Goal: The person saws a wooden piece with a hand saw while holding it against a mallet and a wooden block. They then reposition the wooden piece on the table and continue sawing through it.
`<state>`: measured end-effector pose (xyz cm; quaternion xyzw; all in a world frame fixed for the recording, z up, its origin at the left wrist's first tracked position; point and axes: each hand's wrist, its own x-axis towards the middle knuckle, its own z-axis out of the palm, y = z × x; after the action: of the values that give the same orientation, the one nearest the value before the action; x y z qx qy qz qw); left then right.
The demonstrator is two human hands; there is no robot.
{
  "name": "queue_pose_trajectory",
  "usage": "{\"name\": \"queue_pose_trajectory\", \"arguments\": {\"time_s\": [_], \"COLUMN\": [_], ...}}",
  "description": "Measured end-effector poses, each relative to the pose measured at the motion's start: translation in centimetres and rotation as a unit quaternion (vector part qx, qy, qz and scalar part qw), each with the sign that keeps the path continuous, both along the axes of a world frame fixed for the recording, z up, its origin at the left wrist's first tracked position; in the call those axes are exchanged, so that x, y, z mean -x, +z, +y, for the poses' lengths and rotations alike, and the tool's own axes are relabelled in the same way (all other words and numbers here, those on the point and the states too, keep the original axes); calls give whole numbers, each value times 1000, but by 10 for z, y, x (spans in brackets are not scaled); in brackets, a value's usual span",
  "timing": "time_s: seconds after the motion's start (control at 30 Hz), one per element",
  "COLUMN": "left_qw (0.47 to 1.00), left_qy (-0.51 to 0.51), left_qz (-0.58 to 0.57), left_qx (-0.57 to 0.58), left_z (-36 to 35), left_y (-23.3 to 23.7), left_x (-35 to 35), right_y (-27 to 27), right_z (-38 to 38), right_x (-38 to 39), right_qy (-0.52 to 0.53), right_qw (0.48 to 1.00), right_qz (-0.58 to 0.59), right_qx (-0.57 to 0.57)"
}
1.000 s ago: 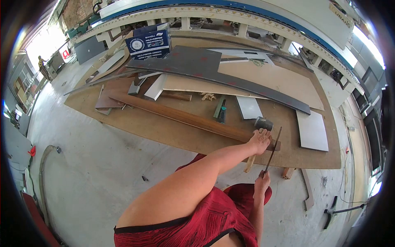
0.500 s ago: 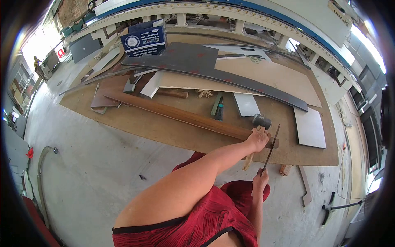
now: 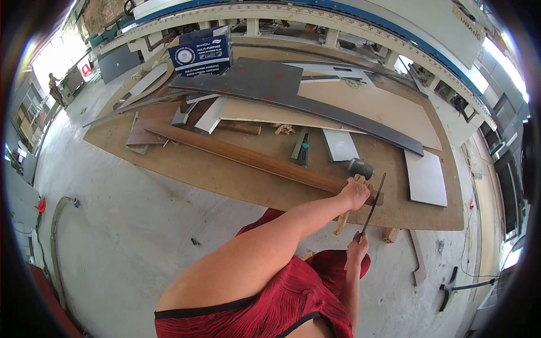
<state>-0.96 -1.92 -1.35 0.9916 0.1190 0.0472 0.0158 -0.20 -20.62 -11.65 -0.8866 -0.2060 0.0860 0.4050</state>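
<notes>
A long brown strip [image 3: 253, 160] lies slantwise along the near side of the worktable [image 3: 225, 188]. My left hand [image 3: 356, 192] presses down on its right end, fingers curled over it. In my right hand [image 3: 357, 246], below the table's front edge, is the handle of a thin dark saw-like tool [image 3: 373, 205]; its blade points up and crosses the strip's end just right of my left hand. A mallet [image 3: 360, 168] with a dark head lies right behind my left hand, its wooden handle [image 3: 340, 223] sticking out past the table edge.
Behind the strip are a dark grey panel [image 3: 265, 81], a blue adhesive box [image 3: 201, 53], white pieces [image 3: 425, 179] and a green-and-black tool [image 3: 304, 152]. A large machine [image 3: 270, 12] spans the back. Far left stands a person [image 3: 55, 90].
Both hands keep their places on the strip and the tool. The view has shifted very slightly, and the tool's blade sits almost as before.
</notes>
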Motion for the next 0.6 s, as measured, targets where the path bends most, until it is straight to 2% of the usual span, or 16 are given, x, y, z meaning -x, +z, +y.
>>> {"name": "queue_pose_trajectory", "arguments": {"time_s": [0.13, 0.4, 0.5, 0.57, 0.6], "left_qw": [1000, 1000, 1000, 1000, 999], "left_qy": [-4, -2, -4, -15, -6], "left_qz": [6, -7, -19, -12, -45], "left_qx": [-4, 14, 10, 20, 29], "left_z": [2, 1, 1, 1, 1], "left_y": [-11, -3, -4, -3, -8], "left_x": [-7, -2, 0, 0, -1], "right_y": [-3, 13, 22, -6, -14], "right_z": [0, 3, 4, -2, -3], "right_x": [-1, 6, 9, -4, -7], "right_qy": [-10, 9, -5, -6, -7], "right_qw": [1000, 999, 999, 1000, 999], "right_qz": [13, 13, 26, -7, -30], "right_qx": [5, -51, -35, -24, -22]}}
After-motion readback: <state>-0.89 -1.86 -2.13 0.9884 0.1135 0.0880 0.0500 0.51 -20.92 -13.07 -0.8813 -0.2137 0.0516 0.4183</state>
